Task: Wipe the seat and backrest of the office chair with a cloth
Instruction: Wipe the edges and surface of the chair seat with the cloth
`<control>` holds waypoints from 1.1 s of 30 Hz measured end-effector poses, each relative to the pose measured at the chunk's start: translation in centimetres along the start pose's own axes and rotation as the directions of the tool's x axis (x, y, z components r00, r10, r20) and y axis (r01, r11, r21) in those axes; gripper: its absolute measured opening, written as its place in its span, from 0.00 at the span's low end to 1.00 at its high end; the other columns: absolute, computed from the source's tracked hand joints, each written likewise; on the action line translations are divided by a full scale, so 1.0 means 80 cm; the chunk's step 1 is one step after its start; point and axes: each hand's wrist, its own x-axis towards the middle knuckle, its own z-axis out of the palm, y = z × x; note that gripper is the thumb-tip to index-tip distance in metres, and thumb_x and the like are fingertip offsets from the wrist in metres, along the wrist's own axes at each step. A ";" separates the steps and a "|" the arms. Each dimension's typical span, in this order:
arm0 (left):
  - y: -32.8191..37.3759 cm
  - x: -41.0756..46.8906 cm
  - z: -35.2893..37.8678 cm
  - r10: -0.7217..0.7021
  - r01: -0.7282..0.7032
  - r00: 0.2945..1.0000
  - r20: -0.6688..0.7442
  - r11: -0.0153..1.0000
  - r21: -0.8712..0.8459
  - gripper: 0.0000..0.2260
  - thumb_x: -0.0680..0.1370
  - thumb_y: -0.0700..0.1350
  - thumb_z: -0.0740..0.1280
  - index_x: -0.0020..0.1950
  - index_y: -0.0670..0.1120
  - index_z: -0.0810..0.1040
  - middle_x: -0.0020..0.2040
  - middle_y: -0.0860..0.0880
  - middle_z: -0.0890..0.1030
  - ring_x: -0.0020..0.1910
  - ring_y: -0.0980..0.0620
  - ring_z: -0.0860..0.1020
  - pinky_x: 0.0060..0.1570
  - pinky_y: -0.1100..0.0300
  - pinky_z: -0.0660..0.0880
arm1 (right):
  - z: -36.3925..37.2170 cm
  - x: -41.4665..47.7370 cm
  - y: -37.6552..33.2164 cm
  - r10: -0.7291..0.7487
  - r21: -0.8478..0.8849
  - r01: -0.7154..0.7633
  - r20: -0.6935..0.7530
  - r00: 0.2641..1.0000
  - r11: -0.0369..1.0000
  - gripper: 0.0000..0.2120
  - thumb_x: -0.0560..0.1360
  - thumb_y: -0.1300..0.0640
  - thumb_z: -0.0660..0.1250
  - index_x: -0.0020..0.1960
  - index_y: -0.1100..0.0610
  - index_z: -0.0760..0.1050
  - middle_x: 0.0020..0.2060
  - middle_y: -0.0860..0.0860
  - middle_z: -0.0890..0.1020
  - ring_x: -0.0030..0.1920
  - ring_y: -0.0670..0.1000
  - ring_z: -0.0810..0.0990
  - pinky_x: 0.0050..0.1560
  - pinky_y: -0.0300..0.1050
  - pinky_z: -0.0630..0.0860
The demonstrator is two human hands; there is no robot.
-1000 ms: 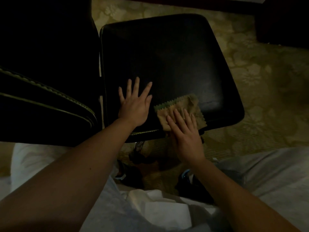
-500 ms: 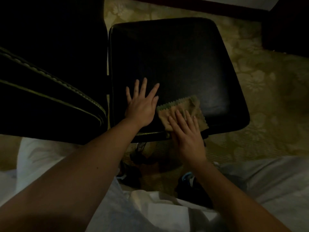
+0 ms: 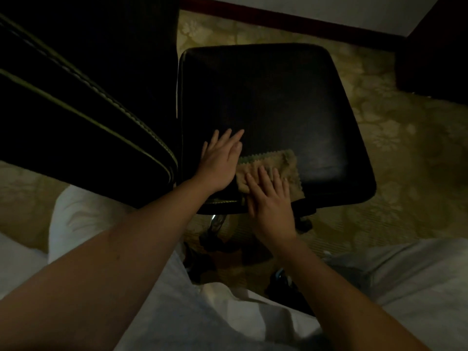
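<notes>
Seat (image 3: 266,102): directly ahead of you, on the carpet (image 3: 405,173).
Backrest (image 3: 76,97): left of the seat, just beside its left edge.
Cloth (image 3: 286,160): on the seat, near its front edge.
Your left hand (image 3: 220,165): flat on the seat, just left of the cloth.
Your right hand (image 3: 271,206): fingers on the cloth's near half, palm over the seat's near edge.

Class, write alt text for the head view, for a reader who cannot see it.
A person's right hand presses a tan cloth flat on the near edge of a black chair seat while the left hand rests flat beside it. The backrest stands left.
</notes>
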 end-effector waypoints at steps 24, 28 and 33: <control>0.061 -0.062 0.109 0.262 -0.309 0.951 0.166 0.752 0.582 0.28 0.87 0.56 0.47 0.83 0.50 0.40 0.84 0.48 0.41 0.82 0.46 0.39 0.77 0.45 0.33 | -0.067 0.035 0.156 0.098 -0.081 -0.090 0.098 0.990 0.993 0.22 0.83 0.43 0.50 0.77 0.38 0.57 0.79 0.47 0.53 0.79 0.55 0.44 0.76 0.60 0.37; 0.041 -0.068 0.102 0.283 -0.313 0.948 0.146 0.750 0.582 0.27 0.87 0.56 0.47 0.84 0.50 0.42 0.84 0.48 0.43 0.83 0.45 0.41 0.79 0.43 0.36 | -0.057 0.027 0.147 0.106 -0.108 -0.100 0.052 0.993 0.989 0.22 0.83 0.42 0.49 0.77 0.39 0.58 0.79 0.48 0.55 0.79 0.56 0.46 0.75 0.61 0.39; 0.033 -0.076 0.092 0.258 -0.268 0.960 0.109 0.734 0.624 0.27 0.87 0.56 0.45 0.82 0.51 0.36 0.84 0.48 0.39 0.82 0.44 0.39 0.77 0.41 0.33 | -0.046 0.017 0.118 0.154 -0.105 -0.152 0.019 0.988 0.983 0.23 0.82 0.41 0.48 0.77 0.40 0.60 0.79 0.49 0.57 0.79 0.58 0.47 0.75 0.62 0.39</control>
